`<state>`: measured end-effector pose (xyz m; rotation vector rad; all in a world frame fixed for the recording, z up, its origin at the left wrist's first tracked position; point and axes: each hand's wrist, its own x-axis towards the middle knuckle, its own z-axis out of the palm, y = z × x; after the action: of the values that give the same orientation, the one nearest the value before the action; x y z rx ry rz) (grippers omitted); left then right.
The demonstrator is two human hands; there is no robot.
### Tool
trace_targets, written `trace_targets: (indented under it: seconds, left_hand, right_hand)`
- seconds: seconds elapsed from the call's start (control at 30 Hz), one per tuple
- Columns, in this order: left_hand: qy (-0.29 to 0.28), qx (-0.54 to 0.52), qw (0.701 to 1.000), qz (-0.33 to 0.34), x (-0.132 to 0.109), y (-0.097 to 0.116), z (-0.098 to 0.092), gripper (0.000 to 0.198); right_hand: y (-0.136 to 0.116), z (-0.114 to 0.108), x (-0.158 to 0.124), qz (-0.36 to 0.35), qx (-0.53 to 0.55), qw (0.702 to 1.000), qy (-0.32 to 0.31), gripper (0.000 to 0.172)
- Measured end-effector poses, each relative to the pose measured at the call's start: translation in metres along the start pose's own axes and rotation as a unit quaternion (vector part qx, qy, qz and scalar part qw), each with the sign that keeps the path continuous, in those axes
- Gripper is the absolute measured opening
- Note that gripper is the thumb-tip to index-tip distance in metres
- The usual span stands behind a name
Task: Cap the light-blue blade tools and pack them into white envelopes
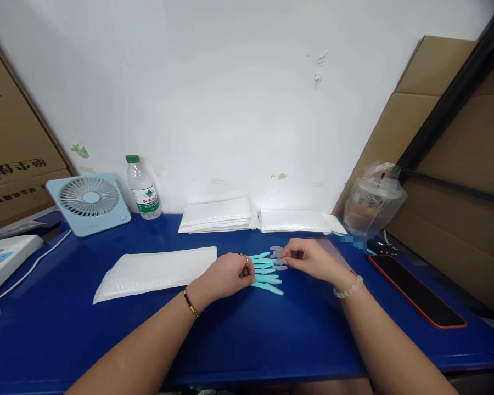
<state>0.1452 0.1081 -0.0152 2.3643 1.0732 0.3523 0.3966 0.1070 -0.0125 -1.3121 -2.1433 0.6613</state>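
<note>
Several slim turquoise strips [268, 288] lie side by side on the blue table [247, 340], just right of the middle from where I watch. On the left, I have the left hand [230, 274] at their left ends, thumb and fingertips curled together; I cannot tell whether a strip is clamped there, because the fingers cover it. On the right, I have the right hand [307, 259] with thumb and forefinger pinched, it seems, on one of the clear pieces [279, 267] at the strips' right ends. Whether these pieces are joined to the strips, I cannot make out.

I judge the step in hand to be close fingertip handling, one hand at each end of the row. As I read it, the next move calls for a light pinch on a single piece, with the left fingers steadying its neighbours so that they don't skid.

A white padded packet [156, 271] lies just left of the left hand, flat white packets [216, 211] lie at the far side, and a red-edged phone [415, 291] rests at the right.
</note>
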Motion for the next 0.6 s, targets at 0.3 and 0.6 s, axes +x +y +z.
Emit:
trace_targets:
  seconds: [0.3,0.6]
  left_hand:
    - [0.027,0.186,0.982,0.022,0.009,-0.003,0.003,0.011]
    - [0.077,0.226,0.970,0.040,0.011,-0.003,0.006,0.020]
  right_hand:
    - [0.008,0.011,0.004,-0.031,-0.135,0.988,-0.062,0.007]
    - [0.007,0.001,0.002,0.016,0.033,0.998,0.041,0.020]
